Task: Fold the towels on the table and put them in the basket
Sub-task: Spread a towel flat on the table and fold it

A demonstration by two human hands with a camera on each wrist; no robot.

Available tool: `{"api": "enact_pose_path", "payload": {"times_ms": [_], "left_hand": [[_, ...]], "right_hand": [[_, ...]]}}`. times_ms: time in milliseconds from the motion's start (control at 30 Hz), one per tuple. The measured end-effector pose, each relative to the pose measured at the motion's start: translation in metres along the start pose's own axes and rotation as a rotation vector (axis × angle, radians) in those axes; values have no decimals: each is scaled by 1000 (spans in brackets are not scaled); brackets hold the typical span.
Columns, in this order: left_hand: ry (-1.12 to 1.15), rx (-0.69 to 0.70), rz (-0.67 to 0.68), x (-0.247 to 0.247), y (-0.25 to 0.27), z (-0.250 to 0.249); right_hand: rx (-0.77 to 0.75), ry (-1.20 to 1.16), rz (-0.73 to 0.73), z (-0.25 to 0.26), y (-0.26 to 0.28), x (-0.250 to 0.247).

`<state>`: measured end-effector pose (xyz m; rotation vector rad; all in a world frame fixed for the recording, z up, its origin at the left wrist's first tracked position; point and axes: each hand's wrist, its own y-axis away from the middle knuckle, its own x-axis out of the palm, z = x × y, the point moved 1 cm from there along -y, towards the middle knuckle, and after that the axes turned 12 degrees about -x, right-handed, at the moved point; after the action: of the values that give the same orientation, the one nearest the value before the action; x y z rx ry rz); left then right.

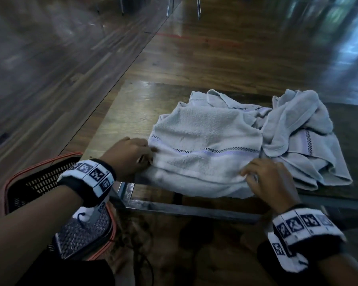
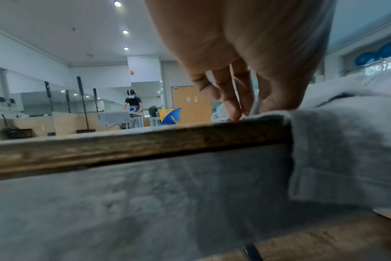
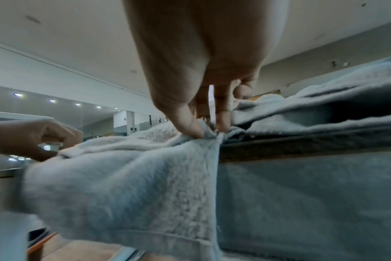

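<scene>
A pale grey towel [image 1: 205, 141] with a dotted stripe lies spread on the wooden table [image 1: 130, 112], its near hem hanging over the front edge. My left hand [image 1: 132, 155] pinches the towel's left edge [image 2: 263, 114] at the table edge. My right hand [image 1: 262, 176] pinches the towel's right front corner [image 3: 210, 136] between thumb and fingers. A second, crumpled grey towel [image 1: 304, 129] lies heaped to the right, partly under the first. The black mesh basket [image 1: 39, 182] with an orange rim stands on the floor at the lower left, partly hidden by my left forearm.
The table's metal frame [image 1: 194, 209] runs below the front edge. Dark cables [image 1: 141, 256] lie on the wooden floor by the basket. Chair legs [image 1: 198, 9] stand far off. In the left wrist view, other people [image 2: 133, 107] work at a distant table.
</scene>
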<state>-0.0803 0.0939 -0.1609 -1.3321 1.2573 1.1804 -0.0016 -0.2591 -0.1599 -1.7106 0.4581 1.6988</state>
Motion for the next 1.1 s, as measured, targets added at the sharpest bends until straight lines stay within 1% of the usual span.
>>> {"api": "enact_pose_path", "payload": {"times_ms": [67,167,233,333,400,433,500,567,633,667,700,733,767,833,867,900,933,967,1000,1033,1100], "left_hand": [[-17,-42,-32,1,-13,-5],[-76,-158,-46,0,-35,-16],[-120,-223,-45,-3,-48,-21],[-110,-263,-7,-8,-57,-23],[-116,-258,21,-12,-55,-22],[-113,-249,23,-15,-53,-22],[-57,-236,-24,-24,-46,-20],[44,-208,-166,-35,-37,-17],[129,-143,-331,-46,-26,-16],[151,-96,-385,-50,-18,-16],[152,-40,-407,-53,-11,-16],[135,17,-382,-52,-3,-16],[102,57,-307,-48,3,-15],[-24,68,-36,-35,15,-12],[-83,59,74,-27,19,-10],[-99,52,138,-22,21,-7],[-63,39,161,-20,22,-6],[-14,31,155,-20,22,-5],[11,32,142,-21,22,-4],[15,41,130,-21,21,-3],[12,68,97,-23,21,-3]], "right_hand": [[57,-15,11,-13,-19,2],[159,25,13,-30,-42,8],[192,44,4,-37,-54,11],[210,46,5,-42,-61,9],[209,38,30,-41,-58,6],[203,29,9,-39,-55,3],[179,38,-108,-35,-49,-7],[122,128,-266,-29,-41,-20],[67,150,-428,-24,-29,-33],[44,125,-489,-22,-22,-39],[20,93,-521,-21,-14,-42],[-6,66,-512,-21,-7,-43],[-36,46,-460,-20,1,-41],[-87,23,-258,-19,14,-32],[-95,19,-153,-19,19,-27],[-90,14,-65,-20,23,-22],[-70,4,8,-21,25,-17],[-48,-11,60,-22,26,-14],[-33,-21,86,-23,26,-12],[-31,-23,86,-25,25,-11],[-49,-22,31,-26,24,-12]]}}
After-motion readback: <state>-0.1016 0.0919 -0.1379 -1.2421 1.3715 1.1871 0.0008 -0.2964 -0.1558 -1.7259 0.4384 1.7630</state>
